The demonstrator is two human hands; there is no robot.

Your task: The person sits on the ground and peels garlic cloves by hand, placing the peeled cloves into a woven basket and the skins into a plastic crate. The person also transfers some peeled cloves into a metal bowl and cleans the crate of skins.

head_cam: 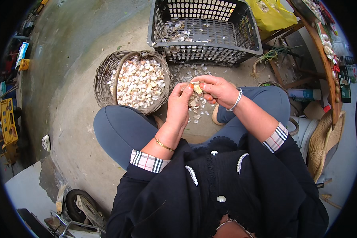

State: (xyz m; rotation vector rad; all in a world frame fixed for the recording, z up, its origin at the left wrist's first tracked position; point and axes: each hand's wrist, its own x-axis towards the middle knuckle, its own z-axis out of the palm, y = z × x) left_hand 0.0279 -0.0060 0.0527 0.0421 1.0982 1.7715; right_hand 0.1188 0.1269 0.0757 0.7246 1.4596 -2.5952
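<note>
In front of me both hands meet above the floor, just right of the wicker basket. Between their thumbs and fingertips is a pale yellowish garlic piece (198,88) with papery skin on it. My left hand (180,102) pinches its left side, and my right hand (222,91) grips it from the right, its fingers curled. Whether more garlic is inside the right palm is hidden. The wicker basket (102,78) has an arched handle and is heaped with garlic cloves (139,81). Loose garlic skins (197,114) lie on the floor below my hands.
A black plastic crate (205,49) with skins inside stands beyond my hands. At the upper right are a yellow plastic bag (266,20) and a wooden table edge (330,65). A woven straw hat (322,145) is at right; a yellow toy truck (8,122) is far left.
</note>
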